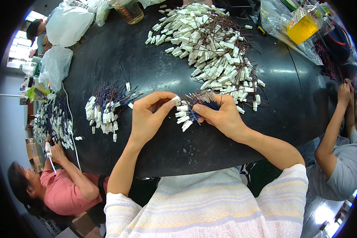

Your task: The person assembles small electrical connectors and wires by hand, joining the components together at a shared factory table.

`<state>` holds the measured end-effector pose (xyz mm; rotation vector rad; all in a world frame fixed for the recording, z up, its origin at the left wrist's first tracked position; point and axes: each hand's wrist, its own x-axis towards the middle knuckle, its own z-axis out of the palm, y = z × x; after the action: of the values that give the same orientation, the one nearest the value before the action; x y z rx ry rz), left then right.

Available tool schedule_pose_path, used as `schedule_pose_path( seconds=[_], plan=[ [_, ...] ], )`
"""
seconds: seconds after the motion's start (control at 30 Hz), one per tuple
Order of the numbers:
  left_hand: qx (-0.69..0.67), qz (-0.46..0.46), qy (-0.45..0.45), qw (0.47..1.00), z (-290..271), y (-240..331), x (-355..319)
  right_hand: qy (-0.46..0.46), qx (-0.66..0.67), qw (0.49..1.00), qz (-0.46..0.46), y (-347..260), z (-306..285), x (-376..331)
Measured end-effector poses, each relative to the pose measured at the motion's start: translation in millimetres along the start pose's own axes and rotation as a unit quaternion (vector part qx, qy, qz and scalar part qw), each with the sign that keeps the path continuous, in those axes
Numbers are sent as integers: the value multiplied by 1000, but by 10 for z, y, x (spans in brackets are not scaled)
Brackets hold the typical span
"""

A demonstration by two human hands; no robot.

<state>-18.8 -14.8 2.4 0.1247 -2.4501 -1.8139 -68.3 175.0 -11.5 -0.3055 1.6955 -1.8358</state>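
Observation:
My left hand [146, 119] is closed, thumb and index finger pinching a small white plastic connector [176, 100]. Just to its right, my right hand [230, 121] grips a bundle of thin dark and blue wires [212, 104]. White connectors [183, 115] hang from the bundle's left end, beside my left fingertips. Bare wire ends show along its upper edge. A big heap of white connectors with brown wires [210, 47] lies beyond my hands. Left of my left hand lies a smaller pile of connectors with blue and brown wires [105, 111].
A white cord [70, 115] crosses the black table [166, 154] at left, beside more connectors [61, 129]. A person in pink [69, 188] works there; a person in grey [337, 166] sits at right. Plastic bags [69, 24], a cup [129, 12] and a yellow container [302, 27] stand farther back.

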Motion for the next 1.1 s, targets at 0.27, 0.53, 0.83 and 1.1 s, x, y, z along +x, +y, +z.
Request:
schedule_pose_path(
  seconds=[0.27,0.53,0.83,1.1],
  plan=[
    [93,107,29,989,3,-45,-60,-8,-20,1000,9,2,20,-11],
    [196,263,23,944,37,12,-10,-21,-49,998,-14,27,-17,-13],
    [226,336,7,914,75,21,-56,-8,-26,1000,-9,-32,-21,-9],
    [203,332,1,921,103,-24,-93,-8,-24,1000,15,20,-17,-15]
  ],
)
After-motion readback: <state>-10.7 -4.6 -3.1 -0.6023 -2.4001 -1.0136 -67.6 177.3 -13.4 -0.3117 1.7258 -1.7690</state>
